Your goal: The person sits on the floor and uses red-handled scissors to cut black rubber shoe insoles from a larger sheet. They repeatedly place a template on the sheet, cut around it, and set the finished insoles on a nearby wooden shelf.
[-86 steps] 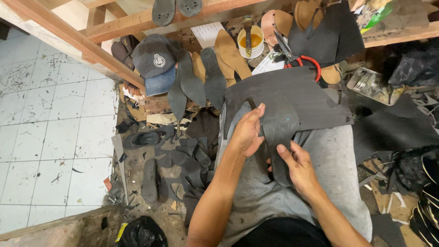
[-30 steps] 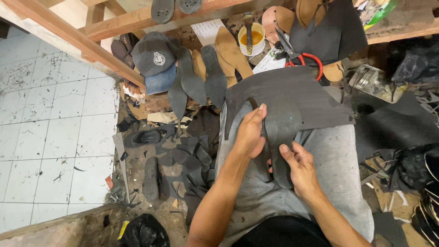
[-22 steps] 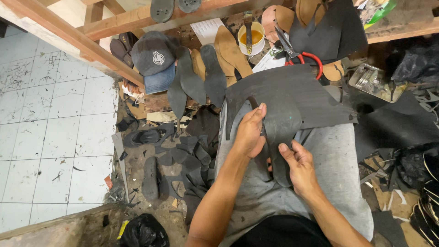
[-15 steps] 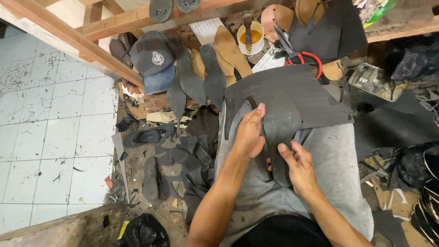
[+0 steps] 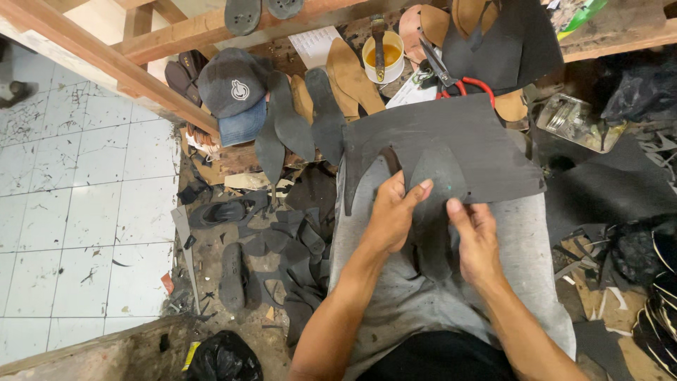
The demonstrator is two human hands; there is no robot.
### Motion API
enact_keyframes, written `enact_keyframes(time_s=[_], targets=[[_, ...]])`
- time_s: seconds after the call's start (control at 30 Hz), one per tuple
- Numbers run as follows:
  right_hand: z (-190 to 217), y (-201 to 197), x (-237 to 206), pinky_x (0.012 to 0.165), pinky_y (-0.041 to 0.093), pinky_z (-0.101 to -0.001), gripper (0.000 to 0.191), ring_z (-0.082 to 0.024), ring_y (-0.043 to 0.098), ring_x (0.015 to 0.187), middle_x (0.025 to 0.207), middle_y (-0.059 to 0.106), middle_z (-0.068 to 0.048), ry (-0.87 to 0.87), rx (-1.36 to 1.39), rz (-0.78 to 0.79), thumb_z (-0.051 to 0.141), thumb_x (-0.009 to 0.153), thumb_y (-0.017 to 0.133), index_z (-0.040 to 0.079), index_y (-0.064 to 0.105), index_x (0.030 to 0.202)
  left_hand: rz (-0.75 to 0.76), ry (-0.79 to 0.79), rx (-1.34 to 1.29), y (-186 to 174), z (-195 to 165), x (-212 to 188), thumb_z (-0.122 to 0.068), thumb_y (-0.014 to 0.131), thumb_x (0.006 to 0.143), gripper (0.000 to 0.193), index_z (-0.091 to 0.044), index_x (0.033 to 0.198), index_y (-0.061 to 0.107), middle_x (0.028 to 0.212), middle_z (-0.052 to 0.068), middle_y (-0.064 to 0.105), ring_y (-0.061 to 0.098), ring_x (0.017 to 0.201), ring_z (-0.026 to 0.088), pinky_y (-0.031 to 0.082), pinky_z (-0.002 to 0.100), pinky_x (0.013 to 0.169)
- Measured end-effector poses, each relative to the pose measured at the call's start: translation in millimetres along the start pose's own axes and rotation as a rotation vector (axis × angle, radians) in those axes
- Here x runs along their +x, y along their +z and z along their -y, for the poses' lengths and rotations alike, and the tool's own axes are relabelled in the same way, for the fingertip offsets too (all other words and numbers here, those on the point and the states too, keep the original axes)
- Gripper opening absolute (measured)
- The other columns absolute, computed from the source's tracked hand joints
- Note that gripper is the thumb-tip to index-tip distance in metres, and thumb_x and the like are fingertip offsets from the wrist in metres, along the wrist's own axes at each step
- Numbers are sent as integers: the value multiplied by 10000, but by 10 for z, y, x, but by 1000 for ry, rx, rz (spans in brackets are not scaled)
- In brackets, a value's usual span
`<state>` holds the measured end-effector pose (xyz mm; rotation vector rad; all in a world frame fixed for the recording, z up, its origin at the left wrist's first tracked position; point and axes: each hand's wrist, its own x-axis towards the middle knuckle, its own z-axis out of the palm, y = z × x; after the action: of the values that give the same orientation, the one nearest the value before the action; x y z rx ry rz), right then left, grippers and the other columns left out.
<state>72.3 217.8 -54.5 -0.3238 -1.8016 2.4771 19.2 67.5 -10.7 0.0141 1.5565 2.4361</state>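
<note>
We see the left hand (image 5: 391, 215) pressed flat on the dark rubber sheet (image 5: 458, 152) that lies across the person's lap, its fingers curled down over the sheet's near edge and its thumb stretched toward two o'clock onto a sole-shaped piece (image 5: 438, 176) of the same dark rubber. The right hand (image 5: 476, 236) sits just beside it at four o'clock, fingers bent and pinching the lower part of that sole-shaped piece; whether a blade is tucked inside the grip we cannot tell. The sheet spreads from the knees toward twelve o'clock, where its far edge meets the wooden workbench (image 5: 620, 28). At twelve o'clock from the hands stands a white cup (image 5: 384, 56) of amber glue with a brush in it, and just to its right lie red-handled scissors (image 5: 465, 88). Toward ten o'clock a grey cap (image 5: 229, 88) rests against the bench, with several cut soles (image 5: 328, 116) propped between it and the sheet. At nine o'clock, down on the dirty floor, dark rubber offcuts (image 5: 289, 243) lie scattered beside the white tiles (image 5: 70, 197), and a black bag (image 5: 222, 356) sits at seven o'clock.
</note>
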Motion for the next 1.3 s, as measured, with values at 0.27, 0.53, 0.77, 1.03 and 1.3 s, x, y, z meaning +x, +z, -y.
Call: enact_keyframes(time_s=[0.27,0.53,0.77,1.03,1.3], targets=[[260,151,154,859,532,-308,398,-155,691,897,963,762,-98,153,-184,111,329,1065,614,-47,735,1021,43,-163,25,-153,-91,30,-113,748,922,281,36,1152,686,1065,82,723,673,998,171,526,344,929],[1458,-204,925,550,535,-317,318,-172,677,626,761,740,-117,36,-552,301,230,1035,590,-37,722,926,-60,-108,-42,-346,-9,154,-172,758,902,259,2,1087,707,1042,67,721,652,986,159,492,339,941],[595,59,2825,832,541,-448,425,-390,686,971,1013,732,-211,-297,-1443,397,229,695,895,4,726,1014,-205,-220,-17,-329,-31,93,-158,750,863,241,-59,1075,697,1047,38,724,633,1042,138,441,323,1005],[462,144,3033,875,546,-452,721,-400,682,1062,1113,708,-237,-79,-1594,160,269,596,964,-20,634,1168,-188,-176,-64,-349,13,-40,-162,738,890,309,-9,1151,675,1105,52,709,631,1067,163,460,351,1006],[1463,305,2669,793,584,-450,327,-357,741,976,1013,775,-182,-144,-1872,147,290,717,861,84,810,966,-216,-36,-85,-191,47,-129,-148,751,908,322,7,1170,648,1120,78,698,627,1066,156,455,344,1028]])
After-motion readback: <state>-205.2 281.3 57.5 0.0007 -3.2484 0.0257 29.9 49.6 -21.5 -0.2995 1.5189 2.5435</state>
